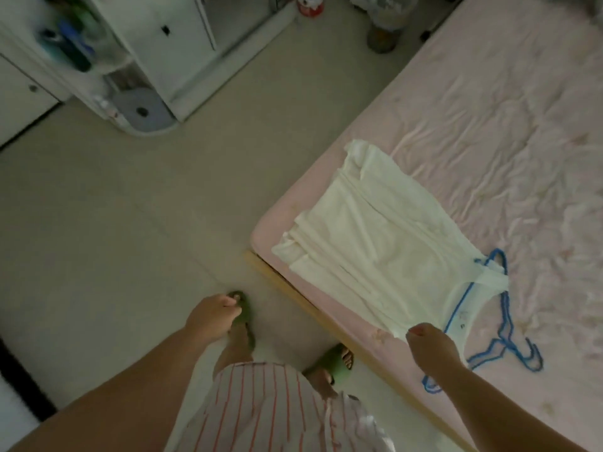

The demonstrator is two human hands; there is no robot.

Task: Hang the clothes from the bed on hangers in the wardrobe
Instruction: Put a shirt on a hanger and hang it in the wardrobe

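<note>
White top lies flat on the bed corner, blue hanger inside its neck. Right hand fingers look pinched on its shoulder; left hand loosely curled, holding nothing.

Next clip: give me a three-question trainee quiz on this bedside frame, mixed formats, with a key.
1. True or false: the white garment lies on the floor.
2. Which of the hands touches the garment? A) left hand B) right hand C) both
3. Fill in: the hanger threaded through the garment's neck is coloured ____.

Key:
1. False; it lies on the pink bed, near the corner.
2. B; the right hand pinches its shoulder edge, while the left hand hangs over the floor holding nothing.
3. Blue.
</note>
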